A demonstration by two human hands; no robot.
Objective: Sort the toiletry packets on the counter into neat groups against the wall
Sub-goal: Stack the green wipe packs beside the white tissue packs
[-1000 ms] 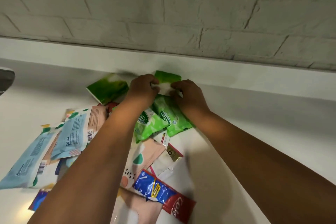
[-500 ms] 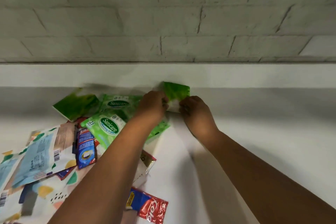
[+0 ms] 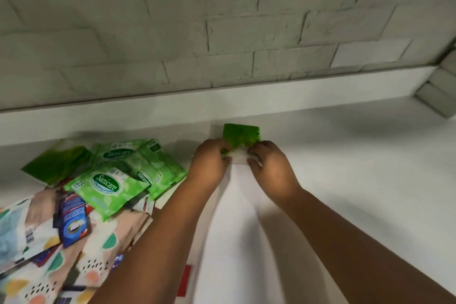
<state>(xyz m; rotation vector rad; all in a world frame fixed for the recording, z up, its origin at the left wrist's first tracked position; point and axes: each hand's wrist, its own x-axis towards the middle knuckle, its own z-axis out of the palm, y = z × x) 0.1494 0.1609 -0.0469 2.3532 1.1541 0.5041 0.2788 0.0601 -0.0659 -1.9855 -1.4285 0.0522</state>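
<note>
Both arms reach forward; the left hand [image 3: 212, 159] and right hand [image 3: 270, 163] pinch the green packet [image 3: 241, 136], standing up against the wall [image 3: 222, 32].

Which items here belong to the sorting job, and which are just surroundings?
Part of the job:
- small green packet, held by left hand and right hand at the wall's ledge
- Sanicare wipe packs
- dark green packet
- patterned pouches
- blue sachet

Just surroundings:
- brick wall
- white counter
</note>
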